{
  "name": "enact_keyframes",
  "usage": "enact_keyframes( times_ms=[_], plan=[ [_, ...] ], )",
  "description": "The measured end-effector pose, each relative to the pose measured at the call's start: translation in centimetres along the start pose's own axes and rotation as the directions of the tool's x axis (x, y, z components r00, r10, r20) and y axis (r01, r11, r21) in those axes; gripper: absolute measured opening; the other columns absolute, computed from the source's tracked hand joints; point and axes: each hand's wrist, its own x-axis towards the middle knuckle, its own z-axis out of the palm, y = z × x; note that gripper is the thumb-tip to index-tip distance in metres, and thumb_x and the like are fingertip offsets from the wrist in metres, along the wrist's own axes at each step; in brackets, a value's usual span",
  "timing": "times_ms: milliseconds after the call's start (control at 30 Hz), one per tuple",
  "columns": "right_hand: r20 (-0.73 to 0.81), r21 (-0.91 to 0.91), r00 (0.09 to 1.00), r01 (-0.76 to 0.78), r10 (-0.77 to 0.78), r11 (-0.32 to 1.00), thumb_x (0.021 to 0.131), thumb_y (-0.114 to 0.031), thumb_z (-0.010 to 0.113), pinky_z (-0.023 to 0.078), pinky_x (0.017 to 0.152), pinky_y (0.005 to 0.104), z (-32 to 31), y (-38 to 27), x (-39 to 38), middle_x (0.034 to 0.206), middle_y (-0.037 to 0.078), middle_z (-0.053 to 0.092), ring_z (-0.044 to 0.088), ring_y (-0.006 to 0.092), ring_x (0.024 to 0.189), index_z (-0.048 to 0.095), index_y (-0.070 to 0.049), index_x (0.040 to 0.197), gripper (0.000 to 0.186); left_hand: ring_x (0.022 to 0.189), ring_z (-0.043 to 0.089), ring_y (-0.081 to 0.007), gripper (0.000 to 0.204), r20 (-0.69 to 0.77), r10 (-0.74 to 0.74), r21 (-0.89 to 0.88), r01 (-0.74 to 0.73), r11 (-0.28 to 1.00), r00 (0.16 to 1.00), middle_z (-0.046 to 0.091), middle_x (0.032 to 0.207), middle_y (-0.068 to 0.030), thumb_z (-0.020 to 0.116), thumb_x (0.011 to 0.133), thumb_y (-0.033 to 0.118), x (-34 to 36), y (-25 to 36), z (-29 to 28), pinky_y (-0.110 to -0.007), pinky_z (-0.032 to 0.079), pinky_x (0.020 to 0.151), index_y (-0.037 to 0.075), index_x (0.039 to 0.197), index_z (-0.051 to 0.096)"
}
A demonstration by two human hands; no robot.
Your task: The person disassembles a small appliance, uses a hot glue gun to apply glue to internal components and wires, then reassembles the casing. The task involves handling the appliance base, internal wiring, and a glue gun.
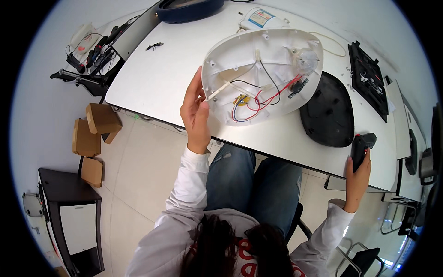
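Note:
My left hand (196, 113) grips the left rim of an open white plastic housing (277, 41). Inside it are red, black and blue wires, a yellow round component (241, 99), a clear round part (306, 61) and a small black part (297, 87). My right hand (358, 173) grasps a black cordless tool (362, 147) at the desk's right front. Between the housing and that tool lies a dark oval cover (327, 119), partly under the housing's edge.
The white desk (147, 87) bears an open black tool case (369, 81), small screws, a white labelled device (260, 19), a dark blue ring-shaped object (189, 10) and a cable. Cardboard boxes (85, 138) and a dark cabinet (69, 184) stand at left; chairs (362, 263) at lower right.

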Motion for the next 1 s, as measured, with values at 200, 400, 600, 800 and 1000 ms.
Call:
enact_keyframes(
  times_ms=[200, 400, 600, 800, 1000],
  plan=[
    [-0.002, -0.154, 0.992, -0.125, 0.126, 0.980, 0.083, -0.025, 0.060, 0.048, 0.081, 0.0427, 0.3, -0.1, 1.9, 0.114, 0.019, 0.057, 0.059, 0.0365, 0.095, 0.042, -0.004, 0.133, 0.058, 0.083, 0.044, -0.0110, 0.054, 0.006, -0.082, 0.073, 0.081, 0.994, 0.997, 0.057, 0.122, -0.0056, 0.058, 0.082, 0.015, -0.4, 0.4, -0.1, -0.024, 0.040, 0.078, 0.000, 0.133, 0.047],
    [-0.194, 0.530, 0.965, -0.047, 0.175, 0.847, 0.083, -0.015, 0.064, 0.042, 0.058, 0.0222, -0.5, 1.0, -1.2, 0.091, 0.003, 0.061, 0.055, 0.0087, 0.073, 0.055, -0.001, 0.115, 0.036, 0.082, 0.045, -0.0109, 0.053, 0.010, -0.095, 0.031, 0.095, 0.995, 0.995, 0.058, 0.118, -0.0047, 0.060, 0.081, 0.010, -0.4, 0.7, 0.0, -0.025, 0.042, 0.079, 0.001, 0.132, 0.049],
    [0.111, 0.993, 0.983, -0.106, -0.143, 0.042, 0.082, -0.012, 0.064, 0.049, 0.064, 0.0243, -2.1, -11.4, -9.8, 0.092, 0.016, 0.063, 0.063, 0.0161, 0.072, 0.050, 0.003, 0.119, 0.043, 0.082, 0.044, -0.0104, 0.055, 0.025, -0.124, -0.081, 0.125, 0.989, 0.992, 0.057, 0.119, -0.0050, 0.064, 0.079, 0.012, -0.2, 0.2, -0.6, -0.026, 0.041, 0.081, 0.000, 0.131, 0.050],
    [0.436, 0.894, 0.750, -0.423, -0.498, 0.145, 0.071, -0.003, 0.071, 0.052, 0.080, 0.0346, -0.9, -15.7, -12.3, 0.102, 0.020, 0.063, 0.066, 0.0241, 0.089, 0.040, 0.011, 0.127, 0.066, 0.110, 0.049, -0.0182, 0.060, 0.056, -0.250, -0.090, 0.254, 0.963, 0.967, 0.056, 0.117, -0.0084, 0.068, 0.077, 0.025, 0.0, 0.4, -0.7, -0.031, 0.033, 0.098, -0.002, 0.126, 0.048],
    [0.299, 0.949, 0.850, -0.216, -0.433, 0.232, 0.068, -0.005, 0.072, 0.048, 0.087, 0.0325, 0.8, -17.0, -13.4, 0.113, 0.021, 0.060, 0.064, 0.0255, 0.099, 0.038, 0.011, 0.130, 0.072, 0.108, 0.050, -0.0169, 0.051, 0.055, -0.158, -0.133, 0.164, 0.978, 0.986, 0.053, 0.126, -0.0080, 0.063, 0.076, 0.012, 0.2, 0.1, -0.7, -0.032, 0.042, 0.085, 0.004, 0.125, 0.053]
  ],
)
